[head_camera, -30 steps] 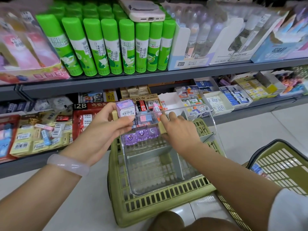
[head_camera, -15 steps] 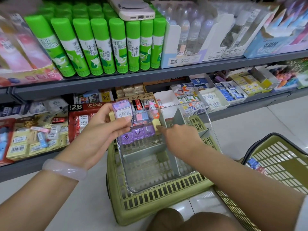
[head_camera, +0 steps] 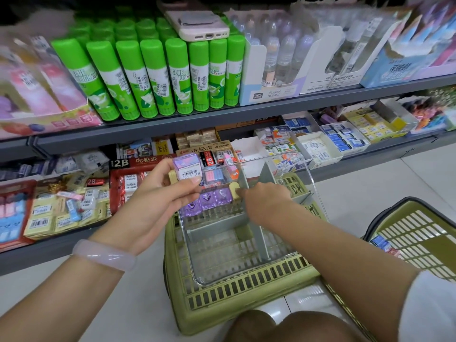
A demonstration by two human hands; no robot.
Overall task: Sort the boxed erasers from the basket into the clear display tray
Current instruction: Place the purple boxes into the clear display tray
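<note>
My left hand [head_camera: 158, 203] pinches a purple boxed eraser [head_camera: 186, 167] with a barcode label, holding it above the far left corner of the clear display tray [head_camera: 246, 276]. The tray has grey dividers and rests on an upturned green basket [head_camera: 222, 299]. A row of three purple boxed erasers [head_camera: 207, 201] lies in its far left compartment, with pink and blue ones behind. My right hand [head_camera: 267, 203] reaches into the tray, fingertips touching the right end of that row.
A second green basket [head_camera: 419, 240] stands at the right with a blue boxed eraser [head_camera: 380, 243] inside. Shelves ahead hold green glue sticks [head_camera: 153, 77], a phone [head_camera: 197, 23] on top of them, and eraser cartons [head_camera: 320, 149] below. Pale floor tiles lie around.
My right hand has drawn back slightly and lowered, from lying over the eraser row to touching its right end. My left hand still holds the purple eraser in the same spot.
</note>
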